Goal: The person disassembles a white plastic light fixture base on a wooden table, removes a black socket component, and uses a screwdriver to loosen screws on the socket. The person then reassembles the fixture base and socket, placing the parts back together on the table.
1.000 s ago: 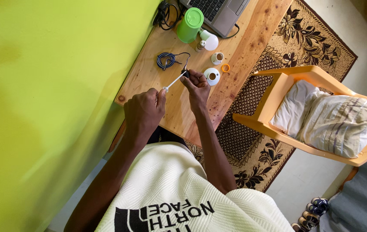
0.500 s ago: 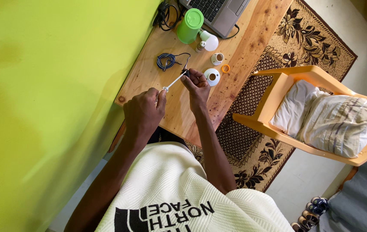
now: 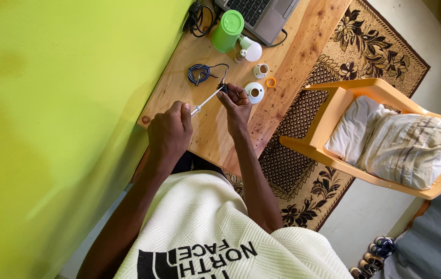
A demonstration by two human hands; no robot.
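— Two hands were over the wooden tabletop (image 3: 215,139), both busy. The left hand (image 3: 170,135) was curled shut around the handle of a slim screwdriver (image 3: 206,101), its metal shaft running up and to the right.

— And the other one?

— The right hand (image 3: 237,105) had its fingertips pinched narrow on a small dark part (image 3: 223,88), held just above the tabletop, and the screwdriver's tip met that part. What the part was, I couldn't tell; it was too small.

— Anything trailing from it?

— A thin dark wire ran from it to a blue coil of cable (image 3: 198,74) lying just beyond the hands.

— What else lay nearby?

— Just beside the right hand sat a round white fitting (image 3: 254,92), a smaller white socket (image 3: 260,70) past it, and a little orange ring (image 3: 271,82) near those. Farther up stood a green cup (image 3: 227,31) with a white bulb (image 3: 250,50) touching its side, and a grey laptop (image 3: 261,15) at the far edge.

— Off the tabletop?

— An orange plastic chair (image 3: 334,103) stood on a patterned rug (image 3: 365,46), with pale folded cloth (image 3: 401,144) on its seat.
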